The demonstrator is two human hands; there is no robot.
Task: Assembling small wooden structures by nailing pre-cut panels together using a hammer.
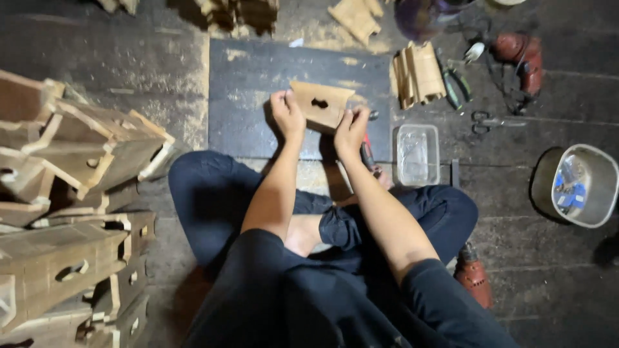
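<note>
Between my two hands, over the dark board (pixel 258 77) on the floor, I hold a small wooden panel (pixel 320 105) with a cut-out slot; my left hand (pixel 287 115) grips its left edge and my right hand (pixel 351 127) clasps its near-right corner. Stacked wooden boxes (pixel 71 193) crowd the left, while a clear plastic tray (pixel 417 154) lies just right of my right hand. Bare board stays open on the panel's far side.
</note>
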